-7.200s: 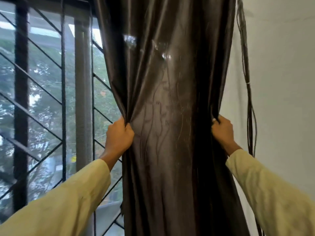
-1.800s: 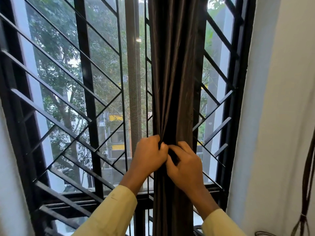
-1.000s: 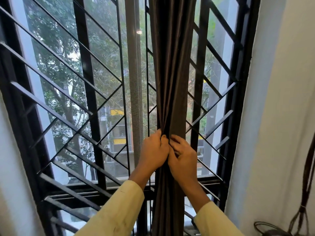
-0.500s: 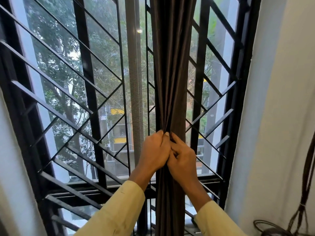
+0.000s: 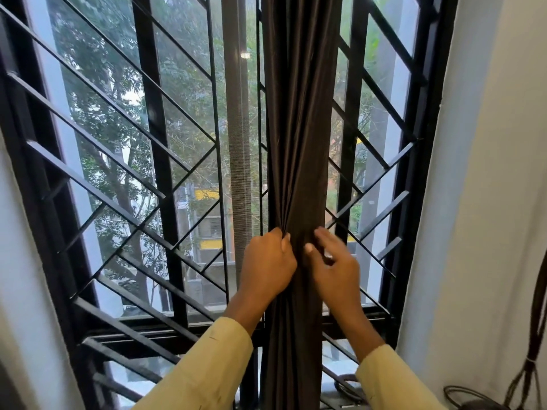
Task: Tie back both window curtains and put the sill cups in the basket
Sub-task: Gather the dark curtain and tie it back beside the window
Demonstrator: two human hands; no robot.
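Observation:
A dark brown curtain [image 5: 299,122] hangs gathered into a narrow bunch in the middle of the window. My left hand [image 5: 268,266] is shut on the bunch's left side at waist height, pinching the folds. My right hand [image 5: 334,269] is just to the right of the bunch, fingers spread and loosened, with the fingertips near the fabric but not gripping it. No tie, cups or basket are in view.
Black metal window grille [image 5: 154,161] fills the frame behind the curtain, with a grey mesh strip [image 5: 238,143] left of the bunch. A white wall [image 5: 488,173] stands on the right, with dark cables [image 5: 532,350] hanging at its lower right.
The curtain went from spread wide to a tight bunch. In the last half second my right hand opened and came off the fabric; my left hand kept its grip.

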